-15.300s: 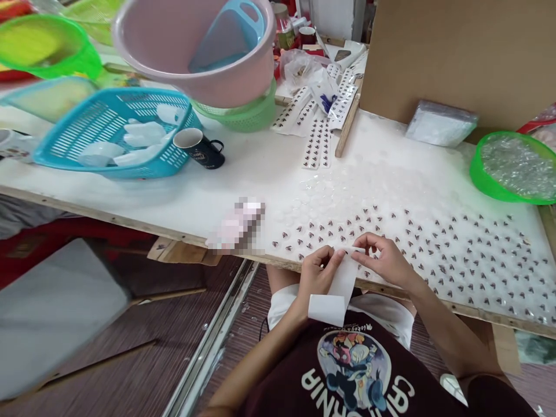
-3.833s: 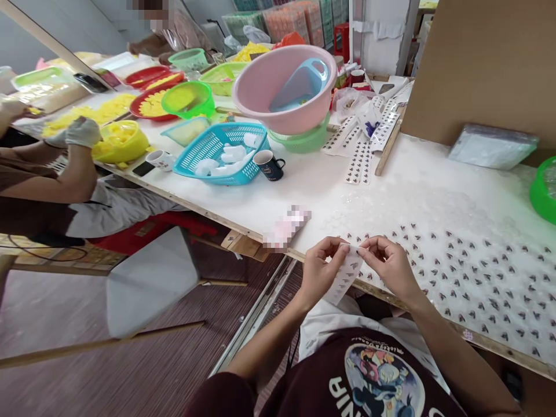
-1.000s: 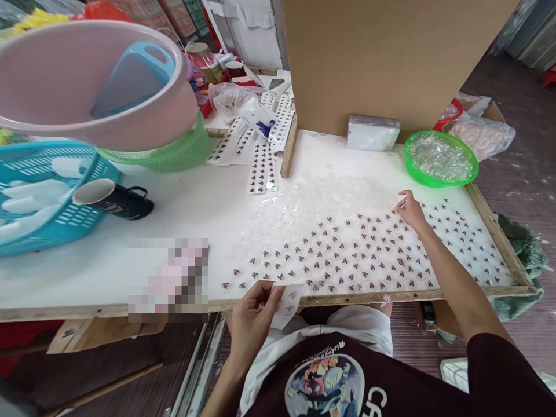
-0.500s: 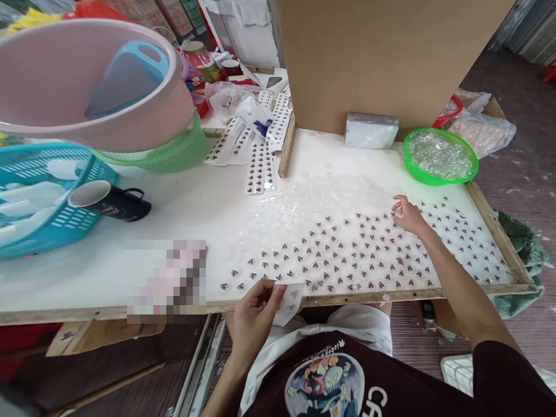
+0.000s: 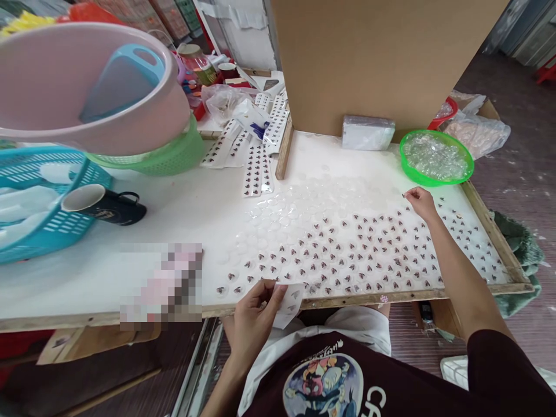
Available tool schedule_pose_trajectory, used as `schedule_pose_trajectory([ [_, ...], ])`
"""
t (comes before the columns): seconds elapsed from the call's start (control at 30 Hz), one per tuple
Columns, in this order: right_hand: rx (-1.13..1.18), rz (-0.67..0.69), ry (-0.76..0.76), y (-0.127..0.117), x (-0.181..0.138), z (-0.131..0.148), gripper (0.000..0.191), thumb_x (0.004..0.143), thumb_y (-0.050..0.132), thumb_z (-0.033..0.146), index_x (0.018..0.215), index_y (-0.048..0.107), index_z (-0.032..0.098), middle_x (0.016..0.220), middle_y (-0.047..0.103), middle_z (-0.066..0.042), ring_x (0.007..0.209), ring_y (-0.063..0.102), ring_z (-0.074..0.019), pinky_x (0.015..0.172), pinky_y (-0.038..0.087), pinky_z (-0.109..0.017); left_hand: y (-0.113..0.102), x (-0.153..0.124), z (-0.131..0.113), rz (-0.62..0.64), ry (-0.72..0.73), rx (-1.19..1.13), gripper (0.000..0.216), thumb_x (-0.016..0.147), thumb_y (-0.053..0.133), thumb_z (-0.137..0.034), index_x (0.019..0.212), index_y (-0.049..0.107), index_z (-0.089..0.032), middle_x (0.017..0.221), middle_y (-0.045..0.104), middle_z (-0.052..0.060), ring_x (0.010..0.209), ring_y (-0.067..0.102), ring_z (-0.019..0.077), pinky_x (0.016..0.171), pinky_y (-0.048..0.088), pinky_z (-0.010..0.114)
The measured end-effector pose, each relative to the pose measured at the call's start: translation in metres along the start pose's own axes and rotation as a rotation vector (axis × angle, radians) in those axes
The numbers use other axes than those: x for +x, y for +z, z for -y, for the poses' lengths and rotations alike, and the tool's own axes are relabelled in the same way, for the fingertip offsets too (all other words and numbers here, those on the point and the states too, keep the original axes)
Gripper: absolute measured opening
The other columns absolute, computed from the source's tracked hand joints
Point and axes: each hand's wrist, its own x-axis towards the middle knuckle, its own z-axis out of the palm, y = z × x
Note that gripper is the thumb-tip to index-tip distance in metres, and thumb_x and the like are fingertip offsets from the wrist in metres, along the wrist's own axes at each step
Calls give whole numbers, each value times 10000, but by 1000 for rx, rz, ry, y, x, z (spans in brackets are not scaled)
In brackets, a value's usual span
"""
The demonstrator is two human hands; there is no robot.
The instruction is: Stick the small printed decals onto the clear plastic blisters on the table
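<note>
My left hand (image 5: 254,315) pinches a small white sticker sheet (image 5: 290,302) at the near edge of the white work board (image 5: 182,208). My right hand (image 5: 420,201) reaches out over the far right of the board, fingertips pinched together and touching the surface; whether a sticker is between them I cannot tell. Around it lie several clear round domes (image 5: 347,255), most with a small dark sticker on them, in rows. Bare clear domes (image 5: 317,191) lie further back.
A green bowl of clear domes (image 5: 435,157) stands at the back right beside a white packet (image 5: 367,132) and a cardboard wall (image 5: 382,58). Sticker strips (image 5: 256,168), a black mug (image 5: 104,206), a blue basket (image 5: 39,197) and a pink basin (image 5: 91,87) sit left.
My right hand has moved further back and right along the board, toward the green bowl. My left hand stays at the near edge with the sticker sheet.
</note>
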Motion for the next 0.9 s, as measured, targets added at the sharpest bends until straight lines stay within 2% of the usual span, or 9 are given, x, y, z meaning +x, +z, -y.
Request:
schedule_pose_trajectory([
  [0.07,0,64,41,3,7,-2,130,753,617,312,757,628,183,755,701,-60,641,577,-161,622,465,-281,0,0,2,5,-10,-4,297,843,660,-433,720,600,-170,622,477,-29,565,427,112,510,350,210],
  [0.17,-30,118,93,8,11,-4,97,725,641,263,727,650,166,733,715,-59,599,576,-143,579,447,-258,-1,-1,5,9,-23,-5,311,846,660,-450,726,601,-169,627,482,-27,572,434,116,516,357,213],
  [0.37,-166,125,151,16,14,0,54,725,648,212,709,668,165,752,728,-68,668,629,-170,632,454,-268,-2,0,8,9,-31,-6,323,847,662,-467,732,607,-170,625,486,-27,569,428,116,512,350,212],
  [0.5,-264,109,144,20,14,3,67,722,688,218,774,662,184,806,727,-65,767,646,-203,700,456,-287,-2,0,6,1,-20,10,318,851,657,-454,720,595,-170,615,470,-32,563,413,111,514,339,214],
  [0.6,-317,115,130,21,12,5,101,732,696,231,824,666,203,796,716,-50,769,640,-211,712,448,-297,-2,-1,5,-5,-18,-1,312,850,657,-446,724,594,-168,615,461,-34,566,410,110,517,338,214],
  [0.73,-344,153,104,21,6,7,46,730,692,233,770,681,214,774,712,-36,737,632,-195,697,435,-286,-1,-1,3,0,-21,-22,306,848,662,-442,730,605,-165,615,466,-34,565,414,109,514,336,215],
  [0.9,-324,200,57,20,-5,6,109,685,742,308,711,694,214,720,701,-19,672,608,-177,646,418,-277,-1,0,3,-3,-15,-32,296,846,667,-426,720,605,-166,611,470,-35,565,412,107,515,334,215],
])
